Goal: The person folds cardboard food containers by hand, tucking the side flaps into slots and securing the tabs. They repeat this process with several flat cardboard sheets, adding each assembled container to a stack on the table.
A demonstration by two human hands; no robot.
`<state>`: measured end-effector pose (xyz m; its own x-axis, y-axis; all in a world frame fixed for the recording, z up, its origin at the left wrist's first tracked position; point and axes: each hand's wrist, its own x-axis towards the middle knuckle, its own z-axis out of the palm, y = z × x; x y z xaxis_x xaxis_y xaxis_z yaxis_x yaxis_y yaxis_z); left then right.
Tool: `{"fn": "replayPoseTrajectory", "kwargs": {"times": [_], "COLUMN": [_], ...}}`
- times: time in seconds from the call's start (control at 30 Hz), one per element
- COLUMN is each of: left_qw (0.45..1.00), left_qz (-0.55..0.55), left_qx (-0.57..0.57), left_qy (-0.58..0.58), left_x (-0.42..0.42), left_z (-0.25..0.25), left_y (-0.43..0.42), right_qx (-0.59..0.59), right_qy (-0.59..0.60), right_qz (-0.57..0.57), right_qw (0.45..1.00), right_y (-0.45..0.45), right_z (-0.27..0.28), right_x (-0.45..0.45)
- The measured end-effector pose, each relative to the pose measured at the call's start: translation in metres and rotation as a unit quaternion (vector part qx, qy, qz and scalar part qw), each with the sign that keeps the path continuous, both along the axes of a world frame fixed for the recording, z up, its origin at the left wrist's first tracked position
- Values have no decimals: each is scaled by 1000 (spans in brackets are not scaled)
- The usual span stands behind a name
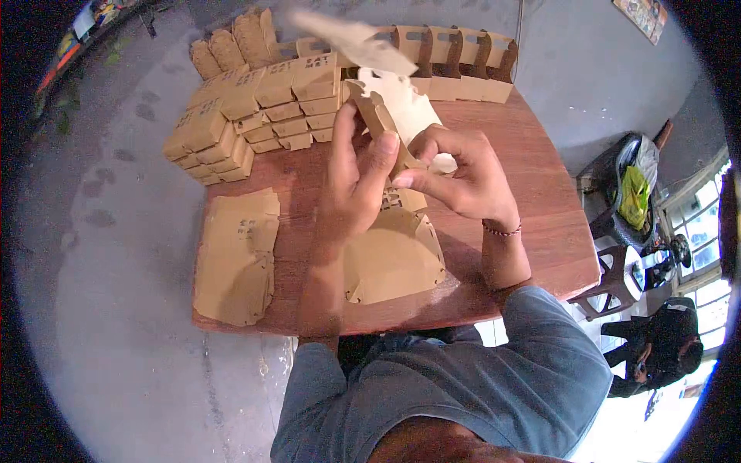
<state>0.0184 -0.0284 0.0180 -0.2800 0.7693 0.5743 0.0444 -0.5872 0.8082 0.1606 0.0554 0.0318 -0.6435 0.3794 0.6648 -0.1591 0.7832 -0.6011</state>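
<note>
A partly folded brown cardboard box (378, 119) is held up over the table, its upper flap blurred. My left hand (359, 174) grips its near side, thumb pressed on the folded edge. With thumb and fingers pinched, my right hand (463, 174) holds its lower right corner. Below the hands, a flat cardboard sheet (397, 258) lies near the table's front edge, with printed letters partly hidden. More flat cardboard sheets (235, 258) are piled at the left of the table.
Folded boxes (285, 96) are stacked at the back left of the wooden table (532, 208). Cardboard carriers with handle holes (463, 65) stand in a row behind. A stool (610, 285), bags (634, 197) and a person in dark clothes (668, 343) are at the right.
</note>
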Motion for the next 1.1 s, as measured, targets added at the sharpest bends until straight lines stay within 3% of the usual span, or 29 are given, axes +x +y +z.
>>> {"fn": "replayPoseTrajectory", "kwargs": {"times": [0.2,0.33,0.43,0.5,0.57,0.73,0.83,0.9,1.1], "left_qw": [999,994,984,974,963,935,910,903,838], "left_qz": [10,77,146,191,250,319,360,369,415], "left_qx": [37,71,100,118,64,74,82,95,154], "left_qy": [28,8,6,19,72,138,188,200,320], "left_x": [1,3,0,-4,-9,-12,-9,-7,-10], "left_z": [-8,-7,-7,-7,-6,-9,-5,0,1], "left_y": [7,8,11,10,4,4,-1,-6,-5], "right_qx": [-4,-38,-86,-183,-187,-156,-215,-307,-277], "right_qy": [9,3,-3,17,9,-37,-50,4,55], "right_qz": [33,30,53,103,113,133,151,145,66], "right_qw": [999,999,995,978,976,978,963,941,957], "right_y": [2,-3,-4,-4,-2,4,5,6,2], "right_z": [-1,1,1,-2,-2,-3,-5,-6,-9], "right_x": [0,1,1,-1,-1,-7,-15,-20,-19]}}
